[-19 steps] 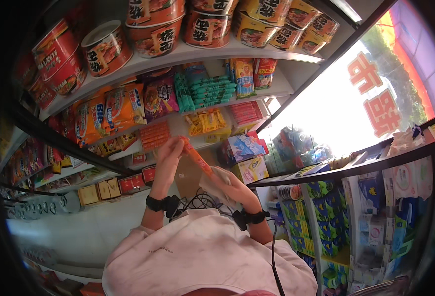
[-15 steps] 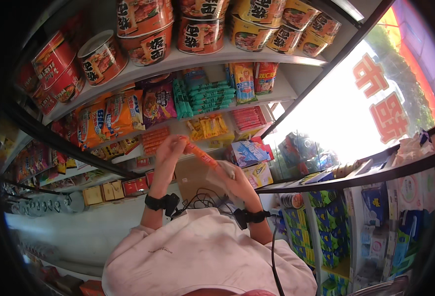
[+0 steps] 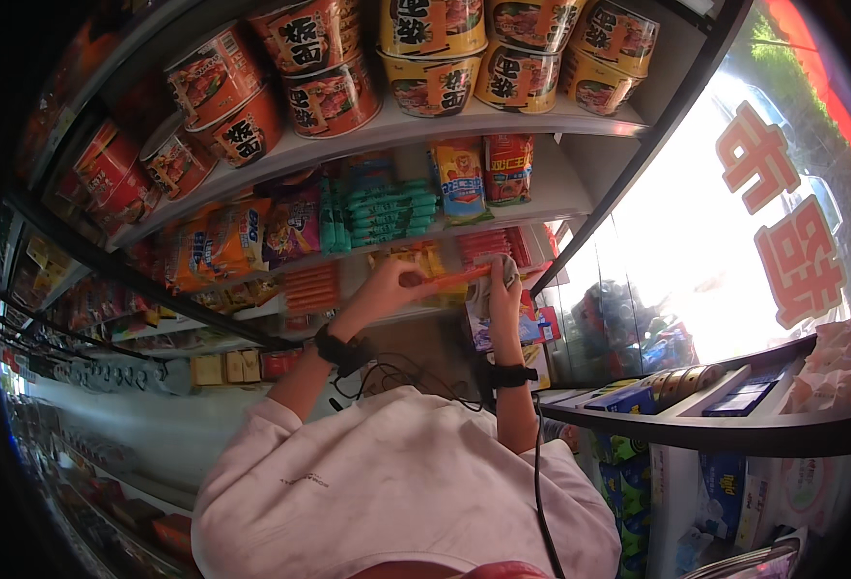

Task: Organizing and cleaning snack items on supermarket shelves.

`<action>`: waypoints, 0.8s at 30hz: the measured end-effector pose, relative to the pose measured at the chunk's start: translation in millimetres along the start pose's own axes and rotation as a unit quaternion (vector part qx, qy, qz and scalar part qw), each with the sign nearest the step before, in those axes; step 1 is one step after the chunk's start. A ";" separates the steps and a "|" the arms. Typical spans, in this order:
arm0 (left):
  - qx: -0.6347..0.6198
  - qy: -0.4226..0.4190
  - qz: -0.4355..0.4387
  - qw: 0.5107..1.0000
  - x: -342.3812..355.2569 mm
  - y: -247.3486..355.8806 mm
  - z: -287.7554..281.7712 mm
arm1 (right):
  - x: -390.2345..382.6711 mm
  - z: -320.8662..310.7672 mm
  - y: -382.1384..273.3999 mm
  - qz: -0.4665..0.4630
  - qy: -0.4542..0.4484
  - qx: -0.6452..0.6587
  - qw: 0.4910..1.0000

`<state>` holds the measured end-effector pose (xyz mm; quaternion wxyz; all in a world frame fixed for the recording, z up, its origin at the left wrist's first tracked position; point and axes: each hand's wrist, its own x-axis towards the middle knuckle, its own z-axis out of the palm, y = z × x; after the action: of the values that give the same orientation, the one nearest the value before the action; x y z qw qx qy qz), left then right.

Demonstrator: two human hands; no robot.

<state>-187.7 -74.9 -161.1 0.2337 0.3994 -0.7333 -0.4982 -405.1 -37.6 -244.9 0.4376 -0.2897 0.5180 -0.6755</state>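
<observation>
Level in front of the shelves, an orange-wrapped sausage stick [image 3: 456,277] spans my two hands. My left hand [image 3: 391,288] is closed round its left end, thumb and fingers curled together. My right hand [image 3: 505,294] grips a greyish-white crumpled cloth [image 3: 495,262] against the right end; the cloth partly hides that end. Just behind my left hand lies a row of similar orange sausage sticks [image 3: 309,289] on the shelf. Yellow packets [image 3: 425,259] and pink-red sticks [image 3: 488,247] sit behind the held stick, partly covered by my hands.
Instant noodle tubs [image 3: 435,82] are stacked on the upper shelf. Green sticks [image 3: 391,212] and snack bags [image 3: 223,241] fill the one below. A black cable [image 3: 539,473] runs down by my right arm. A counter with a dark edge [image 3: 734,434] stands at right, beside a bright window.
Both hands have shifted with the stick, which has turned from slanting to nearly level. My right hand has risen with the cloth, and the view has turned a little.
</observation>
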 end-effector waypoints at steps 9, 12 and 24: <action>0.015 0.074 0.091 0.993 126.5 5.1 63.4 | 74.7 -67.1 -11.1 -0.093 0.117 -0.005 0.989; -0.022 0.159 0.117 0.980 165.9 -8.1 73.1 | 113.2 -101.0 -6.8 -0.094 0.217 0.087 0.968; 0.285 0.311 0.243 0.873 228.9 -51.9 110.3 | 146.5 -50.0 2.4 -0.279 -0.055 -0.481 0.829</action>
<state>-381.9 -211.9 -264.9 0.4396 0.3918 -0.8070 -0.0451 -512.4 -146.0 -271.0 0.0632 -0.6323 0.6499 -0.4169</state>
